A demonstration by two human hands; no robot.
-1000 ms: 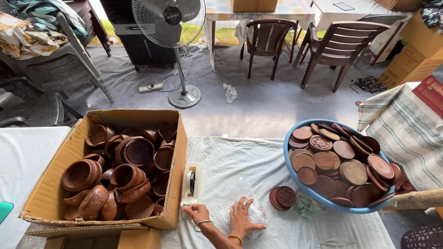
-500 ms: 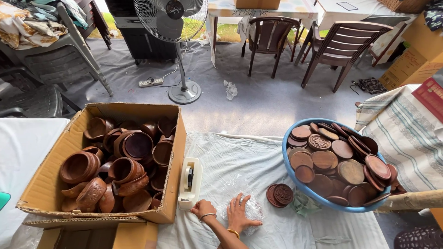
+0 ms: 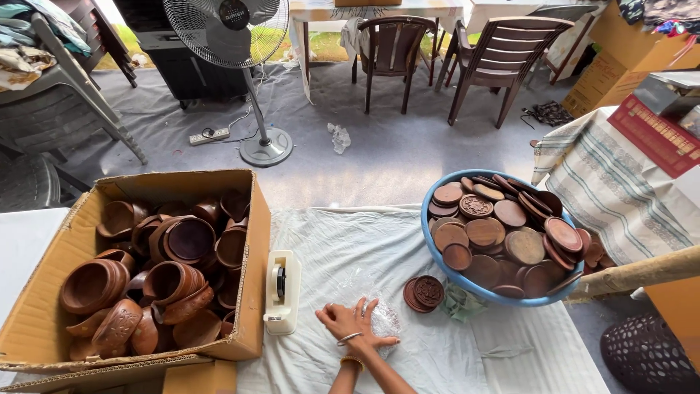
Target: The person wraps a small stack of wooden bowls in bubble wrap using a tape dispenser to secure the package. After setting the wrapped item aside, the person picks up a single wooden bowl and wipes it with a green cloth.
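One hand [image 3: 350, 321] lies flat with fingers spread on a clear, crinkled plastic sheet [image 3: 379, 317] spread over the white table cloth [image 3: 364, 248]; it grasps nothing, only pressing or smoothing the film. Which hand it is cannot be told for sure, though the bangles and the angle of the forearm suggest the left, and the other hand is out of view. Compared with a second ago, when two hands were on the sheet, only one now shows, and it has shifted slightly to the right along the plastic. Just left of the hand stands a cream tape dispenser [image 3: 283, 290], touching the side of a cardboard box [image 3: 44, 306] full of brown clay pots [image 3: 175, 281]. To the right, near the sheet, sits a small stack of round clay lids [image 3: 424, 293], beside a blue basin [image 3: 437, 255] heaped with more lids. Beyond the table stand a pedestal fan [image 3: 226, 29] and brown chairs [image 3: 496, 51].
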